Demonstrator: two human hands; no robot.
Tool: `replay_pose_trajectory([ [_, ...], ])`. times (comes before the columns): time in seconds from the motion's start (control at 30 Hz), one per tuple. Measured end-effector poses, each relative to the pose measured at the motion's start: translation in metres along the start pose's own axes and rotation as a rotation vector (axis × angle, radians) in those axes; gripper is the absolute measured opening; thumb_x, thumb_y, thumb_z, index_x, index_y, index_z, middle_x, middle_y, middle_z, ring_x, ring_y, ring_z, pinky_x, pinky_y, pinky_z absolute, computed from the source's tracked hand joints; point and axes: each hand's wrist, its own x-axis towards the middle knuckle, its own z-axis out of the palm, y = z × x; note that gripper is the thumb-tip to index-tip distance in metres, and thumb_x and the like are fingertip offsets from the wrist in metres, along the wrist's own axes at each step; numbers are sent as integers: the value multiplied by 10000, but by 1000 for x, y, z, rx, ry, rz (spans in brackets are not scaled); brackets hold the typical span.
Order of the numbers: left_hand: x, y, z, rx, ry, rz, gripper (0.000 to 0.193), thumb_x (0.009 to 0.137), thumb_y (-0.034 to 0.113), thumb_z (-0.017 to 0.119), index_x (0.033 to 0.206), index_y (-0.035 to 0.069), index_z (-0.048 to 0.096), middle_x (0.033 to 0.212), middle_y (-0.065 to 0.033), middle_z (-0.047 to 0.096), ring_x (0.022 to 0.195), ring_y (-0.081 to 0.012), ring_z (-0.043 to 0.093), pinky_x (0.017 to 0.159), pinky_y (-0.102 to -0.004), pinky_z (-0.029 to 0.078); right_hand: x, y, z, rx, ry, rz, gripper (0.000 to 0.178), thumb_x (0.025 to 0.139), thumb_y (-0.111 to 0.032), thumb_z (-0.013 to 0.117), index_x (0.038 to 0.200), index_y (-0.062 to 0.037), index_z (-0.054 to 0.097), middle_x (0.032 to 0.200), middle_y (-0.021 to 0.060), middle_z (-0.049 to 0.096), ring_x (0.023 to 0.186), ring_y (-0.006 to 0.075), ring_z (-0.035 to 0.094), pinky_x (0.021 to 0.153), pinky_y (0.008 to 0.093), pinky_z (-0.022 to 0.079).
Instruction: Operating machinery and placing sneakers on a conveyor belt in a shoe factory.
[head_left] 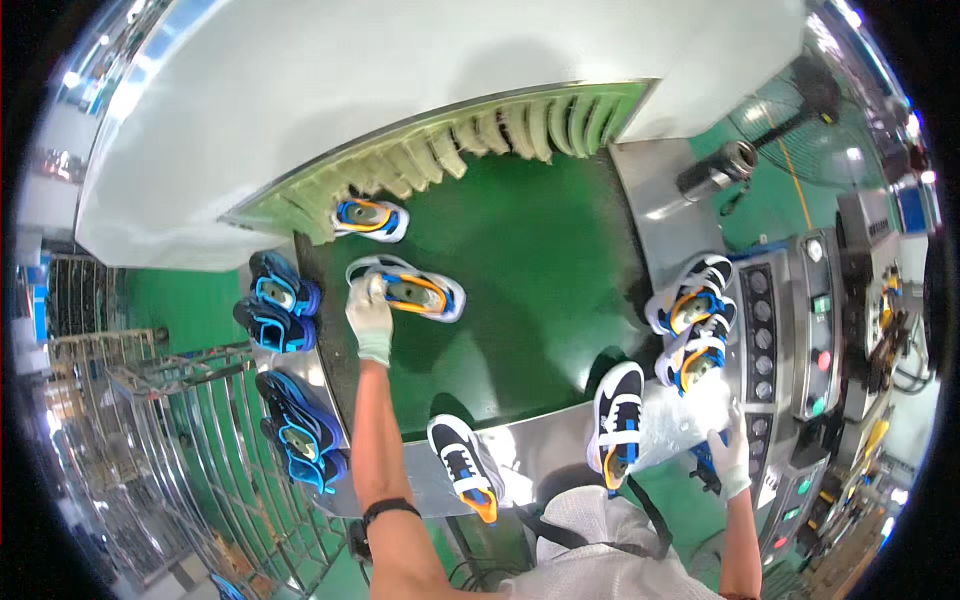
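Observation:
My left hand (370, 318), in a white glove, is closed on the end of a white sneaker (440, 302) with orange and blue lining. That sneaker lies on the green conveyor belt (530, 300). Beyond it, another sneaker (385, 222) of that kind sits by the curtain strips. My right hand (732, 462), also gloved, is down at the right with fingers stretched and thumb apart, beside the metal table edge. A blue and black thing (704, 466) shows next to it; its kind is unclear.
Two black-and-white sneakers (463, 460) (617, 420) stand on the near metal ledge. A pair (692, 335) stands at right by a knobbed control panel (762, 335). Black-blue shoes (300, 430) line the left edge. Fabric strips (480, 135) hang across the machine opening; metal racks (220, 450) stand left.

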Motion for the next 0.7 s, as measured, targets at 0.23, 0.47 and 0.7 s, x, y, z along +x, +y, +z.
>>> replay_pose_trajectory([
  [0.23,-136,261,12,-294,-381,219,114,929,75,616,978,-8,677,962,-150,661,852,-293,653,771,-354,517,-39,-168,-23,208,-139,-434,622,794,-168,736,1318,30,468,1156,228,575,1102,373,565,943,441,456],
  [0.47,-285,507,49,-530,-776,903,117,904,35,649,1016,21,680,942,-146,682,862,-320,680,788,-374,542,-29,-40,-24,345,146,-162,612,760,-215,758,1263,15,493,1090,270,605,994,445,593,875,469,493],
  [0.7,-422,704,53,-834,-1274,1137,422,935,50,618,1341,-5,518,1298,-147,549,1086,-225,608,880,-310,516,-204,91,-170,1338,418,34,467,851,-193,784,1214,-2,563,1103,14,630,1012,96,584,941,286,477],
])
